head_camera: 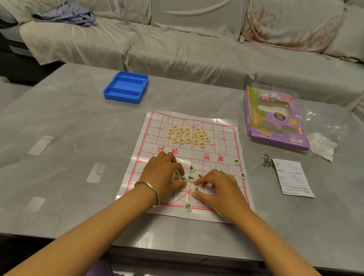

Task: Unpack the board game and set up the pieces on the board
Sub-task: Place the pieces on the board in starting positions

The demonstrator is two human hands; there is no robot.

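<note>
A white paper board (188, 151) with a red grid lies flat on the table. Several cream discs with red characters (188, 135) are heaped on its far half. Cream discs with black characters lie on the near half: a cluster (191, 178) between my hands, one disc (187, 207) on the near edge line and two (242, 175) at the right edge. My left hand (164, 175) rests on the board with its fingertips on the cluster. My right hand (218, 190) hovers over the board with curved fingers, its thumb and forefinger on either side of one black-character disc (196, 189).
An open blue plastic case (126, 87) sits at the far left of the table. A purple game box (274, 118) with clear wrapping lies at the right, with metal rings (267, 161) and a folded leaflet (292, 177) nearer. A covered sofa stands behind the table.
</note>
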